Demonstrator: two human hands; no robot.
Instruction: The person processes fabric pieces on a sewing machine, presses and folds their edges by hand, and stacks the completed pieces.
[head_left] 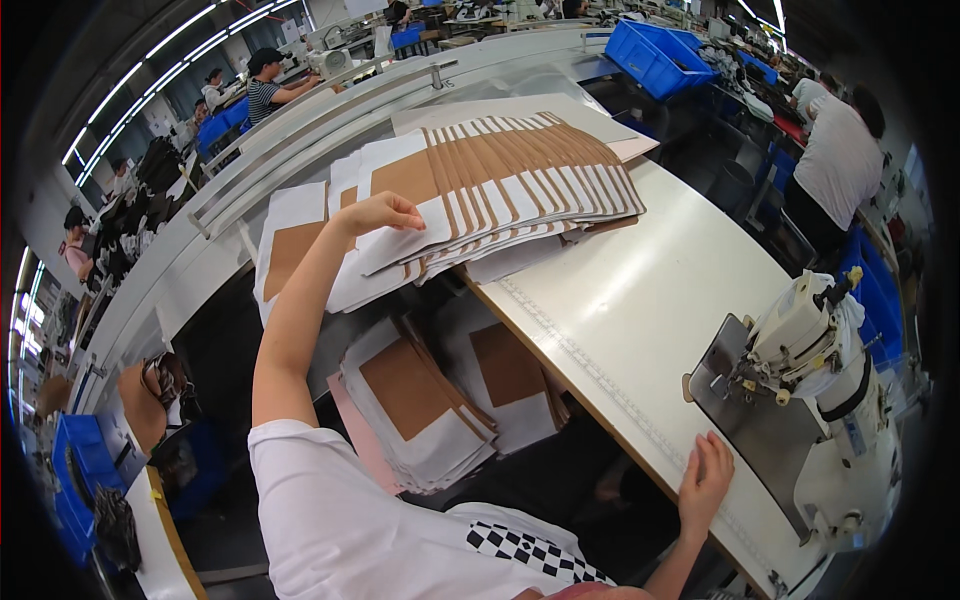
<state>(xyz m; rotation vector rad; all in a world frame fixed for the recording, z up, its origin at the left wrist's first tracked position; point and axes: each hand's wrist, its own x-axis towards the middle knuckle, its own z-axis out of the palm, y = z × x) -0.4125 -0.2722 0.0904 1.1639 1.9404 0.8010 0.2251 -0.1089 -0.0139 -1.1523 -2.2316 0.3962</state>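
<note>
A fanned pile of flat white panels with brown patches [510,175] lies across the far part of the white worktable [640,260]. My left hand [382,213] reaches to the near left part of this pile, its fingers curled and thumb closed against them. Whether a panel's edge is between those fingers cannot be made out. On the table's near edge rests my right hand [706,472], fingers stretched out and holding nothing. Just beyond it stands a white sewing machine [800,335] with a grey metal plate [745,400] in front of its needle area.
More white-and-brown panels [415,390] are stacked below table height beside my lap. A ruler strip [590,365] runs along the table's near edge. A metal rail [330,115] borders the far side, and a blue bin [660,55] stands beyond. Other people work at distant stations.
</note>
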